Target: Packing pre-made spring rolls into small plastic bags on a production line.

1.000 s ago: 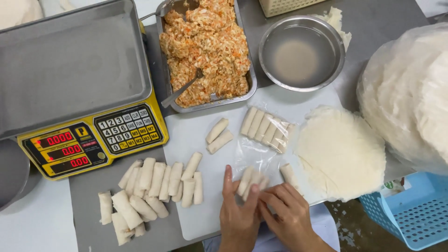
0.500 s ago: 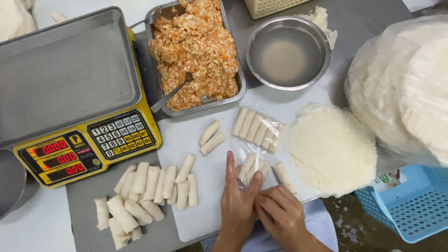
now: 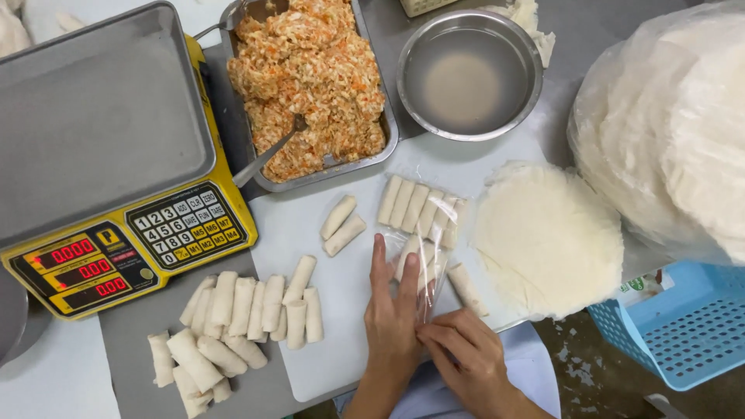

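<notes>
- Since the earlier frame I see my left hand (image 3: 393, 310) slid slightly up the clear bag (image 3: 425, 248); the rolls in it look unmoved.
- Near the surface's front left edge, about fifteen spring rolls (image 3: 233, 318) are heaped, with two loose ones (image 3: 341, 225) apart.
- Left fingers lie spread flat, pinning the bag mid-board (image 3: 310, 341); about five rolls are lined inside to fit.
- My right hand (image 3: 464, 357) pinches the bag's near edge, fingers pressed together.
- One wrapper stack (image 3: 551, 237) sits at the board's right edge.

One head-worn camera looks steeply down from above the left hand (image 3: 393, 314) and right hand (image 3: 466, 358), fairly close, facing forward.
</notes>
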